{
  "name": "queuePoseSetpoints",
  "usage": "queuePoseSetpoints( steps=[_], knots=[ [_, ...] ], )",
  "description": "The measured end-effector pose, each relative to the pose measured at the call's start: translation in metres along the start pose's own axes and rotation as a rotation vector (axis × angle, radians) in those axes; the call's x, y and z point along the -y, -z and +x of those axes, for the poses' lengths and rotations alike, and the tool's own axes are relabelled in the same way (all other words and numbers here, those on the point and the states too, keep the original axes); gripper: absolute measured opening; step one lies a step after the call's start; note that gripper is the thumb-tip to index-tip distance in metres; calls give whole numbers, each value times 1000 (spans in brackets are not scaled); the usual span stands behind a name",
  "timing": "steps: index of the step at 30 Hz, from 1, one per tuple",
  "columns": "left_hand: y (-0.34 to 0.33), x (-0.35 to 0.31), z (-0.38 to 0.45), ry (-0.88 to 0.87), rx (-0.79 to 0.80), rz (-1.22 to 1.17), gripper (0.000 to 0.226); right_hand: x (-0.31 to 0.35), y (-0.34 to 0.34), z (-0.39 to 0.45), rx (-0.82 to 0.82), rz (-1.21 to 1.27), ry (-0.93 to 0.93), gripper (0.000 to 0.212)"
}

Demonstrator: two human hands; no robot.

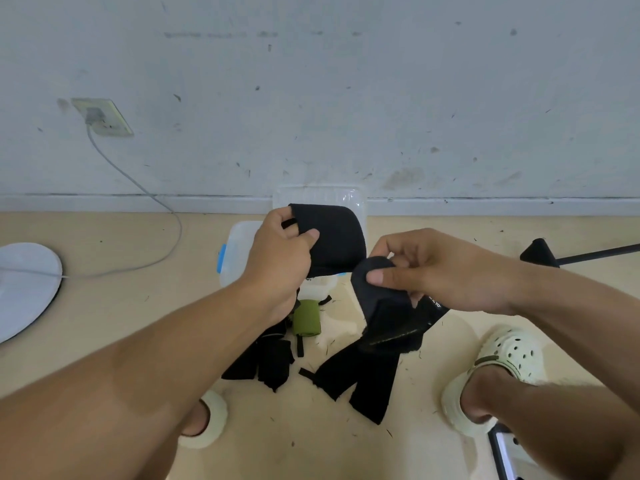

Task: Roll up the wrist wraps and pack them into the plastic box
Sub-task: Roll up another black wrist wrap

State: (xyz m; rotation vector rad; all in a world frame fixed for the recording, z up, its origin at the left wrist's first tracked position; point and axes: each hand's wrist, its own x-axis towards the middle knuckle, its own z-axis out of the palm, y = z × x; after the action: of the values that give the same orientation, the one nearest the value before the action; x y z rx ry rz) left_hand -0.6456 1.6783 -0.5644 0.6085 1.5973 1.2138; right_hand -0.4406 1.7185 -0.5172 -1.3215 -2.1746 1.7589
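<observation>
A black wrist wrap (334, 237) is stretched between my hands above the floor. My left hand (280, 258) grips its upper end, thumb on top. My right hand (426, 268) pinches the lower end (374, 289), which curls over and hangs down. Behind the wrap stands a clear plastic box (239, 251) with a blue latch, its lid (318, 195) leaning on the wall. On the floor lie a rolled green wrap (306, 317) and more black wraps, one (266, 362) at the left and one (360, 379) at the right.
My feet in pale clogs (502, 372) flank the pile. A white round object (24, 289) with a cable to a wall socket (104, 117) sits far left. A black stand leg (571, 254) lies at the right.
</observation>
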Motion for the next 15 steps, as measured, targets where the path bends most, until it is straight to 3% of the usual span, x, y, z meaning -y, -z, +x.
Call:
queuePoseSetpoints(
  steps=[2, 4, 9, 15],
  knots=[
    [-2, 1, -1, -11, 11, -5, 43, 4, -5, -3, 83, 120, 34, 7],
    [-4, 2, -3, -18, 38, -23, 40, 5, -13, -3, 63, 166, 93, 5],
    [-10, 1, -13, -35, 151, -45, 37, 1, -22, 5, -372, 160, 163, 5],
    [-12, 2, -16, -77, 185, -9, 37, -4, -17, 10, -481, 48, 126, 3]
  ],
)
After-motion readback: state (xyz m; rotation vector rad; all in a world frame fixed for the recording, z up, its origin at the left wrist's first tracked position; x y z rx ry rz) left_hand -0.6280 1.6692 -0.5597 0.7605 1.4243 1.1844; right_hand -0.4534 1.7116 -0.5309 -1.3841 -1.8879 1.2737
